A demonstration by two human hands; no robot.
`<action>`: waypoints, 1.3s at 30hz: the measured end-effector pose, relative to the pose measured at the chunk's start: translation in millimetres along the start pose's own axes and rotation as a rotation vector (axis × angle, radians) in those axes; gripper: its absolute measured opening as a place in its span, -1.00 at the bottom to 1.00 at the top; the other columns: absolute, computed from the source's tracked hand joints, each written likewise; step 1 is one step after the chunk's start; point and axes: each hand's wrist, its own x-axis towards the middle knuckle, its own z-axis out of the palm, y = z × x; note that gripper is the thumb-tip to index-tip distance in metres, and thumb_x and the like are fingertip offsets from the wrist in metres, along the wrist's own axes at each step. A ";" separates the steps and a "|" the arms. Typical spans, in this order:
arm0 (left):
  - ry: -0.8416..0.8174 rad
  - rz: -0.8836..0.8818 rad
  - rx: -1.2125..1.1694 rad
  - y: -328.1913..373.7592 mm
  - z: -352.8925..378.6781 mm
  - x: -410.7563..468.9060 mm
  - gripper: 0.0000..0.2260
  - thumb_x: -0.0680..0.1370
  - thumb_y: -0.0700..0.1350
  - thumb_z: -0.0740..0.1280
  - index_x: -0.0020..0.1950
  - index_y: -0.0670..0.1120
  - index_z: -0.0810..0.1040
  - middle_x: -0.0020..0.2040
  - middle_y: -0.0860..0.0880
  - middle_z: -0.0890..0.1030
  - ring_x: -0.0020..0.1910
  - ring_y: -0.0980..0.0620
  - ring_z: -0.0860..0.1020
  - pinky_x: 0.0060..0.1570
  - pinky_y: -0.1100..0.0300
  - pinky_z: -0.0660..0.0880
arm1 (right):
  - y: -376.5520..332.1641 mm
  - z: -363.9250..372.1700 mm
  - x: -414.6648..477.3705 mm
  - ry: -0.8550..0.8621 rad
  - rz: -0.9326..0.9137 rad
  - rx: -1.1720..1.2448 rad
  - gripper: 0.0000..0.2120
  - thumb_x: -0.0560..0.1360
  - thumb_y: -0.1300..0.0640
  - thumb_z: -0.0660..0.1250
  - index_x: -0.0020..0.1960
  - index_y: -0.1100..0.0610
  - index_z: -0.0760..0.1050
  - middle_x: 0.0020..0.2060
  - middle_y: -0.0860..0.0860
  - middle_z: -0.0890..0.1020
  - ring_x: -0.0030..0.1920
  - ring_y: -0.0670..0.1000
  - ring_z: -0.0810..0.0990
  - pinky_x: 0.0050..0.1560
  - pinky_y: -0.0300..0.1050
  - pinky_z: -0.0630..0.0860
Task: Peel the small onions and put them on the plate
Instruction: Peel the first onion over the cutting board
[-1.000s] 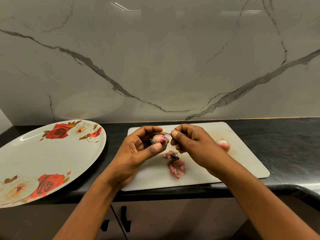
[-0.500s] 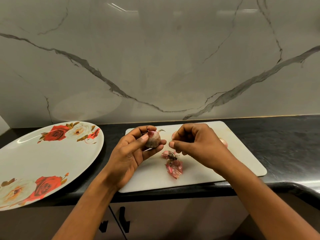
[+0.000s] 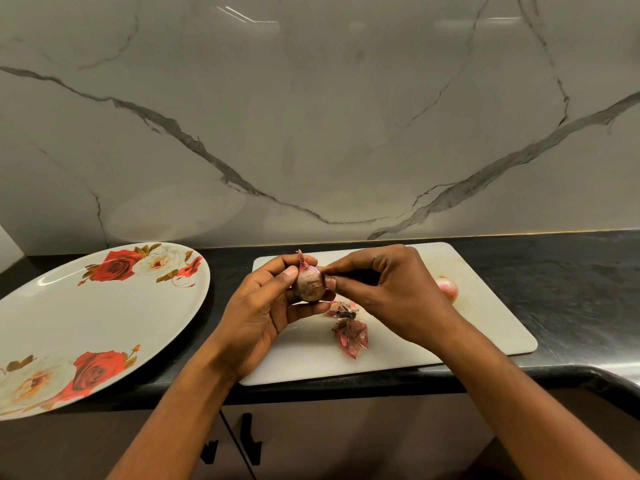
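Left hand [image 3: 263, 313] holds onion [image 3: 309, 287], right hand [image 3: 391, 292] maybe pinching.

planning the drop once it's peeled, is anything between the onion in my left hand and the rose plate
Nothing visible. The small reddish-brown onion is held by the left hand above the white cutting board's left end; the large white rose-patterned plate lies left of it, with only a bare strip of black countertop between.

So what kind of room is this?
Probably a home kitchen: a white cutting board with onion skins lies on a dark counter, a marble-look wall stands behind it, and cupboard doors with black handles sit below.
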 end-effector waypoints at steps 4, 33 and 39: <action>-0.023 0.017 0.062 0.0 0.8 -0.7 -0.65 0.61 -0.13 0.37 0.37 -0.21 0.55 0.29 -0.30 0.62 0.25 -0.32 0.66 0.10 0.05 0.67 | 1.5 0.0 0.6 0.025 -0.018 -0.008 -0.84 0.55 0.19 0.52 0.12 0.05 0.76 -0.08 -0.14 0.77 -0.04 -0.18 0.73 0.04 -0.19 0.68; 0.075 0.073 0.088 -4.2 -3.0 4.5 -0.62 0.56 -0.18 0.39 0.38 -0.15 0.53 0.29 -0.18 0.67 0.26 -0.26 0.66 0.16 -0.03 0.66 | 4.2 -12.8 -7.4 -0.103 0.080 -0.119 -0.83 0.53 0.20 0.53 0.10 0.04 0.76 -0.06 -0.12 0.76 -0.06 -0.16 0.74 0.08 -0.17 0.69; 0.057 0.076 0.149 -8.2 -6.9 5.5 -0.62 0.58 -0.23 0.41 0.40 -0.15 0.57 0.37 -0.25 0.58 0.33 -0.28 0.62 0.27 -0.14 0.61 | 1.0 -10.8 -4.4 -0.124 0.091 -0.206 -0.69 0.56 0.30 0.44 0.22 0.00 0.71 0.06 -0.15 0.75 0.04 -0.23 0.70 0.17 -0.25 0.64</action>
